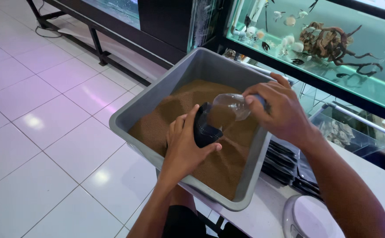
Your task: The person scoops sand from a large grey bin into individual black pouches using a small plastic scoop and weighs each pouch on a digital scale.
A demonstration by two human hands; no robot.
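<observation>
A clear plastic bottle is held sideways over brown granules in a grey tub on the counter. Its neck end is clamped by the right hand. A black scoop at the bottle's left mouth is gripped by the left hand. An aquarium is seen far right.

The left hand covers the near side of the black scoop, and the right hand hides the neck of the clear bottle. The white scale at the bench's near edge is cut off by the picture's bottom edge. The fish in the aquarium are too small to make out.
</observation>
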